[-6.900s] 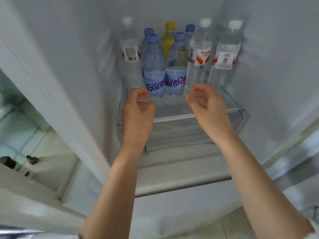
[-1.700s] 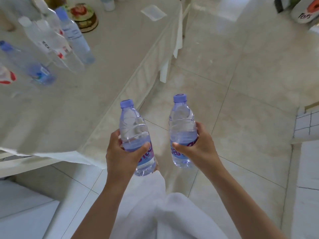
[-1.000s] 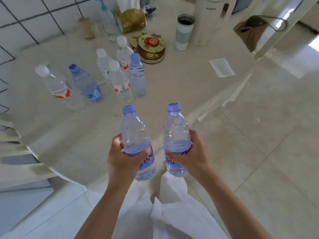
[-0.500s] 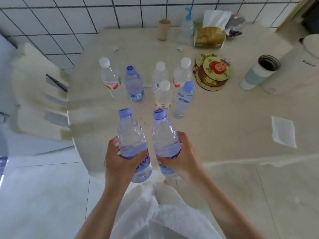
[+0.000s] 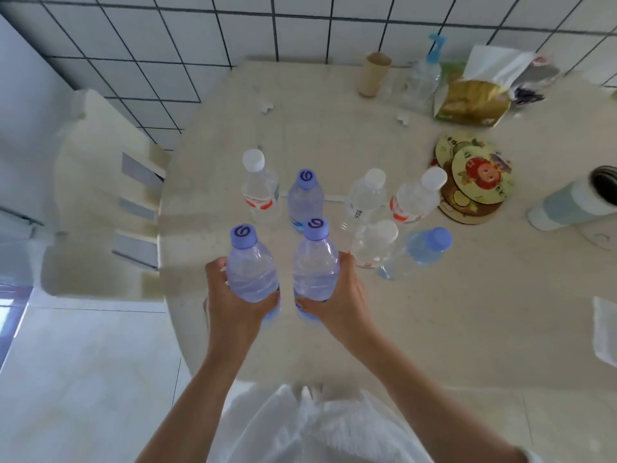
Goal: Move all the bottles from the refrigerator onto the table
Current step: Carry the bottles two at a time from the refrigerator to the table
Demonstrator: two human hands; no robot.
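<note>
My left hand [image 5: 233, 302] grips a purple-capped water bottle [image 5: 250, 262] upright over the near left part of the beige table [image 5: 434, 312]. My right hand [image 5: 337, 295] grips a second purple-capped bottle [image 5: 315, 262] right beside it. Just beyond stand several bottles on the table: a white-capped one [image 5: 260, 185], a purple-capped one [image 5: 305, 198], two white-capped ones [image 5: 365, 198] [image 5: 417, 198], another white-capped one [image 5: 375, 243] and a blue-capped one [image 5: 420, 250]. The refrigerator is out of view.
Round coasters [image 5: 474, 178] lie right of the bottles, a pale blue cup [image 5: 574, 202] at the right edge. A cardboard tube [image 5: 374, 73], a spray bottle [image 5: 422, 76] and a tissue pack [image 5: 474, 101] stand by the tiled wall. A cream chair [image 5: 100, 195] is at the left.
I have carried both purple-capped bottles from the refrigerator across the floor to the table. In the last half second they moved forward over the tabletop, closer to the standing bottles.
</note>
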